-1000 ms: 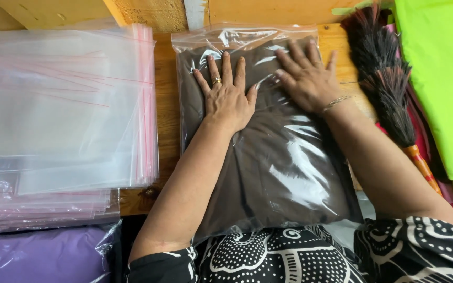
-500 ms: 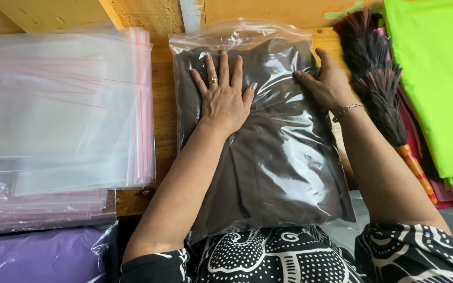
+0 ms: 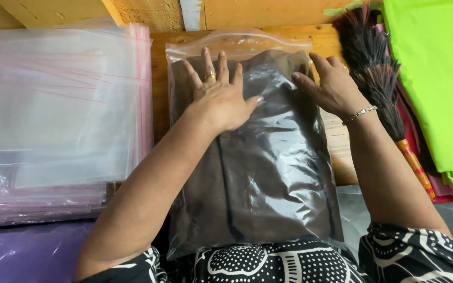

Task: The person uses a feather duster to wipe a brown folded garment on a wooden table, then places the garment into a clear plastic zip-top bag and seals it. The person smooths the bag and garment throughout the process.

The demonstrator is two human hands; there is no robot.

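A clear zip bag [image 3: 268, 173] holding a folded dark brown garment lies on the wooden table [image 3: 159, 78] in front of me. My left hand [image 3: 218, 94], with a ring on one finger, presses flat on the upper part of the bag, fingers spread. My right hand [image 3: 331, 84], a bracelet at its wrist, rests on the bag's upper right edge with the fingers curved over the side. Neither hand grips anything.
A thick stack of empty clear zip bags [image 3: 53, 120] lies to the left, with a bagged purple item [image 3: 27, 251] below it. A dark feather duster with an orange handle [image 3: 378, 89] lies to the right, beside folded lime green fabric [image 3: 436, 78].
My right hand slid from the top middle of the bag to its right edge. My left hand stayed pressed in place.
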